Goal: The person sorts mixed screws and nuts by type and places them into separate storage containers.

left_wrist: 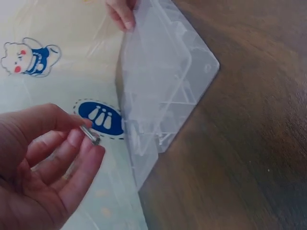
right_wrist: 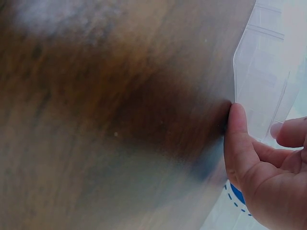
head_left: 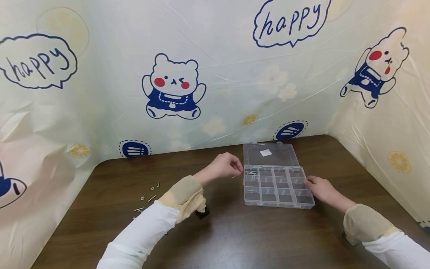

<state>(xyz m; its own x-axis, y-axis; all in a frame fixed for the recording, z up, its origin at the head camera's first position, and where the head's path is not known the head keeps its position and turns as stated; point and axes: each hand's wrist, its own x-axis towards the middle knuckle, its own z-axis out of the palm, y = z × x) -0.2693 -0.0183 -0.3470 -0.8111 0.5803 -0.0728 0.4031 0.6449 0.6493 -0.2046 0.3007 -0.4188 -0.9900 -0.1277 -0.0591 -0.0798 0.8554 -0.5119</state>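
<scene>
My left hand (head_left: pixel 224 165) pinches a small silver screw (left_wrist: pixel 89 135) between thumb and fingers, just left of the box's back-left compartment. The clear plastic compartment box (head_left: pixel 280 204) lies on the table with its lid (head_left: pixel 285 157) swung back. Several screws (head_left: pixel 252 174) lie in that back-left compartment, and at least one more thin piece is in the front-left one. At the box's right edge, my right hand (head_left: pixel 324 189) grips the side wall, with one finger along the outside and another over the rim in the right wrist view.
Loose screws (head_left: pixel 139 210) and washers (head_left: pixel 142 198) are scattered on the left part of the brown table (head_left: pixel 235 239), partly behind the left sleeve. A white label (head_left: pixel 265 152) shows on the lid. Printed cloth (head_left: pixel 221 74) hangs behind and at both sides.
</scene>
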